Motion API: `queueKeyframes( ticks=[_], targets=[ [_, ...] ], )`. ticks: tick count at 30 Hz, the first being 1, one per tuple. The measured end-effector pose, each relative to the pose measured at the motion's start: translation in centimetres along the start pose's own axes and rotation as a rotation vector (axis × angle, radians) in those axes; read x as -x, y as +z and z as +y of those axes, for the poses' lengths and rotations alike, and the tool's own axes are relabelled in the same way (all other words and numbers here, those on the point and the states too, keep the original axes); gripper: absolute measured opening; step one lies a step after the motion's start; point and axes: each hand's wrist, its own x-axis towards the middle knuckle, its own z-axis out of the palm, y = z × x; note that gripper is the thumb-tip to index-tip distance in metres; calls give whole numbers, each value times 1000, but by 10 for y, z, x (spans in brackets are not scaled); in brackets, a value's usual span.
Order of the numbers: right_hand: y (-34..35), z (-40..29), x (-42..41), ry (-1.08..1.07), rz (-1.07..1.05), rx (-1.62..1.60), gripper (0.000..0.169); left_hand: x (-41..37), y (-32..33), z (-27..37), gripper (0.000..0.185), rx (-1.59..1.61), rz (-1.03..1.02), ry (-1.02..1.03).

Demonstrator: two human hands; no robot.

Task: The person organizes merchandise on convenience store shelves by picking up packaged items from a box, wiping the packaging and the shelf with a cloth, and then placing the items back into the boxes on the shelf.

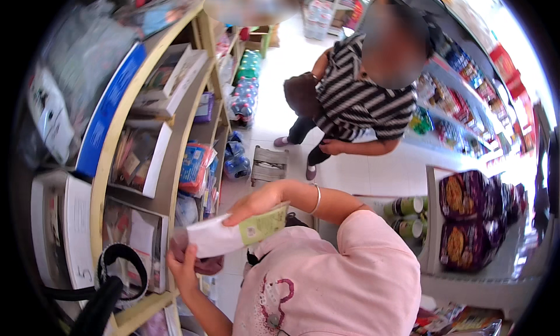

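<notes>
My right hand (258,202), with a white bangle on its wrist, grips a long white and light-green card or flat package (218,239) from above. My left hand (183,266) pinches its far end, where a folded mauve fabric item (209,265) hangs beneath the card. Whether the fabric is joined to the card cannot be told. Both hands are in front of my pink shirt (332,274), beside a shelf unit (124,104). The nearest things on it are open boxes of packaged goods (131,231).
A person in a striped shirt (363,99) stands in the aisle. A small folding stool (269,165) is on the floor near bottled drink packs (245,97). Purple noodle packs (463,222) sit on a counter at right. A black strap loop (122,266) hangs at lower left.
</notes>
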Motion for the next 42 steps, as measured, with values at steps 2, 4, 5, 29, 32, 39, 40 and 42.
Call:
queueKeyframes(
  ticks=[2, 4, 5, 29, 32, 39, 40, 42],
  targets=[
    [4, 25, 15, -39, 14, -25, 60, 3, 3, -21, 56, -86, -94, 13],
    [8, 66, 21, -91, 93, -36, 54, 7, 14, -31, 50, -104, -222, 20],
    [16, 79, 27, -112, 118, -91, 54, 8, 21, -34, 48, -103, -302, -9],
    [79, 203, 122, -945, 375, -469, 51, 142, 86, -63, 50, 630, -208, -264],
    [91, 213, 97, -754, 418, -146, 84, 149, 88, -60, 47, 703, -231, -306],
    [119, 148, 61, -1387, 574, -355, 77, 162, 106, -44, 48, 445, -409, -312],
    [116, 143, 59, -1412, 556, -422, 73, 158, 103, -42, 47, 416, -435, -303],
    [110, 136, 55, -1426, 495, -558, 70, 152, 92, -48, 46, 358, -474, -303]
  ],
)
